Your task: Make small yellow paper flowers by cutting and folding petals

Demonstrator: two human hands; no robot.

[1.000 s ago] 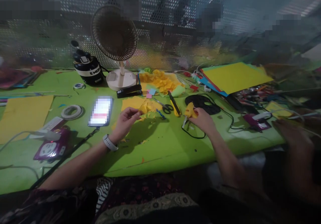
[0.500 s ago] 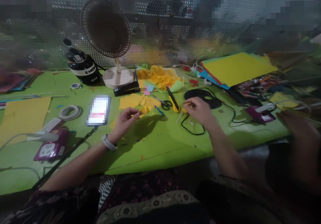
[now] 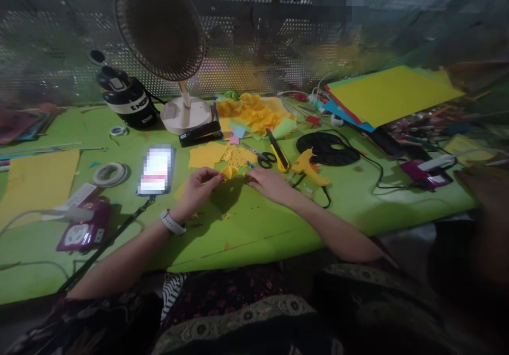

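My left hand (image 3: 200,186), with a pale watch band on the wrist, pinches a small folded yellow paper piece (image 3: 229,173) over the green table. Facing it from the right is my right hand (image 3: 270,184), its fingers drawn together. A small blue object (image 3: 249,165) shows at its fingertips, mostly hidden; whether they grip it is unclear. A yellow glue gun (image 3: 309,168) lies to the right of that hand. Just beyond the hands are black-handled scissors (image 3: 265,158), a yellow box cutter (image 3: 279,152) and cut yellow paper strips (image 3: 237,156).
Crumpled yellow paper flowers (image 3: 254,115) lie at the back. A fan (image 3: 186,113), bottle (image 3: 129,103), phone (image 3: 156,169) and tape roll (image 3: 110,174) stand or lie leftward. Purple power strips (image 3: 85,234) trail cords. Coloured sheets (image 3: 393,97) pile at right, near another person's arm (image 3: 483,182).
My right hand has let go of the glue gun, now lying on the table, and moved left to the blue object. My left hand still holds the yellow paper. The view has shifted slightly.
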